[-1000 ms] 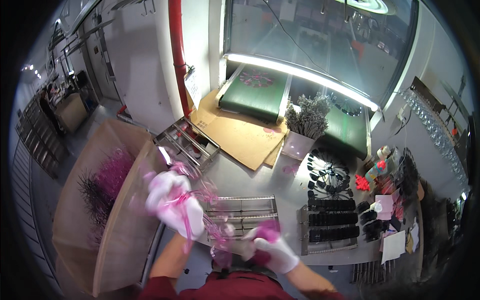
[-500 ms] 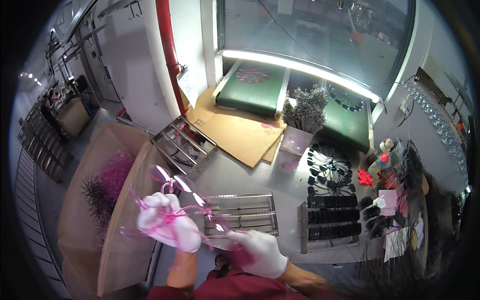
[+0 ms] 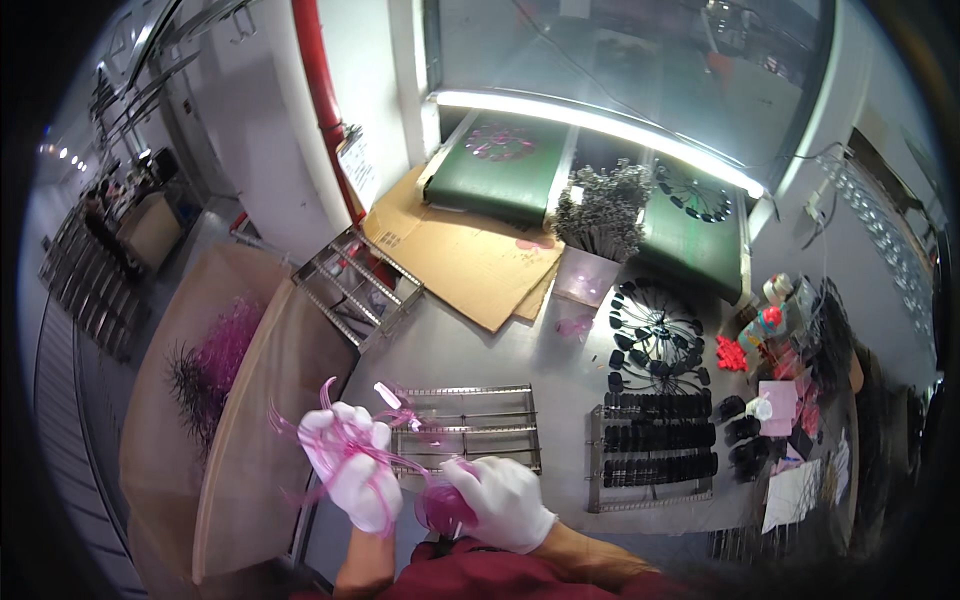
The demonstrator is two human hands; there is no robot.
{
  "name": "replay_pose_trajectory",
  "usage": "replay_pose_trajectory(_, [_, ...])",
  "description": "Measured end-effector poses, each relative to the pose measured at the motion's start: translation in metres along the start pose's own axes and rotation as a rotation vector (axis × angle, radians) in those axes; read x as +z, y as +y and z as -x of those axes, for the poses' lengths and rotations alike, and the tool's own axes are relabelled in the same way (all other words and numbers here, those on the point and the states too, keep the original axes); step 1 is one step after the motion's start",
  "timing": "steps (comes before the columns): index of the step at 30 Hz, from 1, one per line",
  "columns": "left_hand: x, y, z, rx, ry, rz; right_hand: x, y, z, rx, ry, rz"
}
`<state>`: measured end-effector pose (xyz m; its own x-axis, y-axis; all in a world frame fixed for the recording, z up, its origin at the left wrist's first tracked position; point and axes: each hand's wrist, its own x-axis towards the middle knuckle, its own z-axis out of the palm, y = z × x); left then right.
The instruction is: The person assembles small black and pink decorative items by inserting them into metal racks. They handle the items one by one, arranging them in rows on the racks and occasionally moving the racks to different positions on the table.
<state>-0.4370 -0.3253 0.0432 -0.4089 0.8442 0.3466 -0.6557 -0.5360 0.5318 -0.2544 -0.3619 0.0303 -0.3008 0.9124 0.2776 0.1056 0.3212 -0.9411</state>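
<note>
Presently mid-sorting, by the look of it. Left hand (image 3: 350, 470), white-gloved, closed around a loose bunch of pink plastic strips (image 3: 330, 440) fanning out above and below the fist, held over the near table edge beside the cardboard box (image 3: 250, 420). Right hand (image 3: 500, 500), also gloved, curled shut on a round pink piece (image 3: 445, 508) close against the body, just below the left wrist. Directly beyond both hands, an empty wire rack (image 3: 465, 430) on the grey table (image 3: 480, 340); further right, a second rack loaded with black pieces (image 3: 655, 450). More pink strips inside the box. Likely next: bringing strip ends to the round piece, calling for steady alignment without tangling the loose ends.
</note>
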Motion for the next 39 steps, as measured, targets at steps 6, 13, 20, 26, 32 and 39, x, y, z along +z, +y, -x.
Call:
replay_pose_trajectory(6, [0.004, 0.038, 0.003, -0.302, -0.078, 0.402, -0.025, 0.026, 0.000, 0.593, -0.158, -1.025])
replay_pose_trajectory(13, [-0.020, 0.047, 0.025, -0.504, -0.181, 0.408, -0.011, 0.048, -0.014, 0.679, -0.564, -1.129])
replay_pose_trajectory(20, [-0.080, 0.151, -0.079, 0.108, 0.217, -1.239, 0.007, 0.042, -0.028, -0.256, -0.200, 0.533])
replay_pose_trajectory(26, [-0.066, 0.075, -0.031, -0.278, -0.694, -1.325, 0.048, 0.029, -0.030, 0.242, -0.444, 0.755])
replay_pose_trajectory(32, [-0.085, 0.000, 0.019, -0.555, -0.613, -0.962, 0.051, -0.019, -0.059, 0.117, -0.461, 0.874])
replay_pose_trajectory(39, [-0.102, 0.005, -0.020, -1.164, -0.623, -0.512, 0.008, -0.013, -0.112, -0.068, -0.864, 0.752])
